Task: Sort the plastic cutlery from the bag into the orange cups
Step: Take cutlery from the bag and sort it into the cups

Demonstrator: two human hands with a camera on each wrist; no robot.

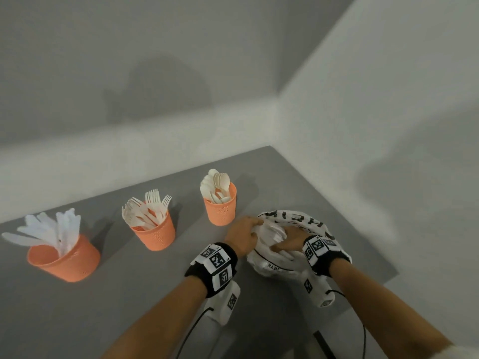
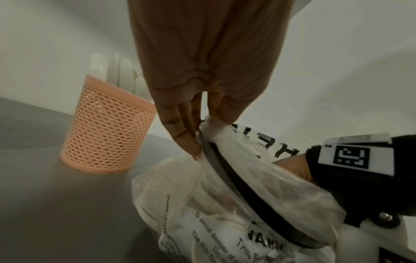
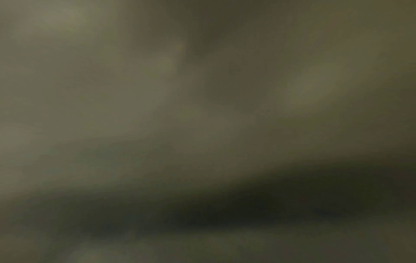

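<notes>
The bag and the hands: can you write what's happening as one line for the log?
left hand: pinches bag rim | right hand: inside bag, grip hidden | orange cups: knives, forks, spoons sorted | stage: reaching for cutlery

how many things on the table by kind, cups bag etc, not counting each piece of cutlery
orange cups: 3 – knives cup, forks cup, spoons cup
plastic bags: 1 – bag, left hand pinching its rim, right hand reaching inside
total: 4

Orange mesh-patterned cups (image 1: pixel 153 235); white cutlery (image 1: pixel 145 211); white bag (image 1: pixel 298 224), black lettering; grey table (image 1: pixel 77 307).
</notes>
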